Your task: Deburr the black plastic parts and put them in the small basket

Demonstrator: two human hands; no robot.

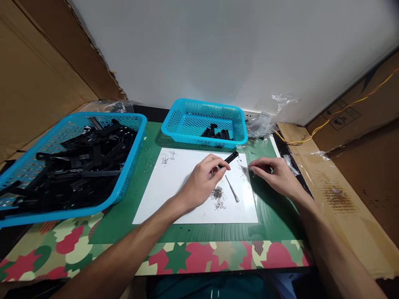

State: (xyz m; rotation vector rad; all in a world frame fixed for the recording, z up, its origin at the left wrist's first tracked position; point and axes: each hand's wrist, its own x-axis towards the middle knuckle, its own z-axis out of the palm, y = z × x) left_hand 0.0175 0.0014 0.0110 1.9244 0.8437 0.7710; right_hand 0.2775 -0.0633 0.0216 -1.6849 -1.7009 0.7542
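Note:
My left hand (pixel 207 177) is closed around a slim black plastic part (pixel 231 157), whose far end sticks out past the fingers over the white sheet (pixel 174 191). My right hand (pixel 274 173) has thumb and forefinger pinched together at the sheet's right edge. Whatever lies between those fingertips is too small to make out. Beside them is a small heap of tiny bent wire pieces (pixel 243 168). A larger wire heap (pixel 217 193) lies below my left hand, with a thin metal tool (pixel 232 190) resting next to it.
A blue basket (pixel 132 166) piled with black plastic parts (pixel 93 158) stands at the left. Behind the sheet sits a smaller blue basket (pixel 202 141) holding several black pieces (pixel 215 133). Clear plastic bags (pixel 262 124) lie at the back right. Cardboard (pixel 330 187) borders the right side.

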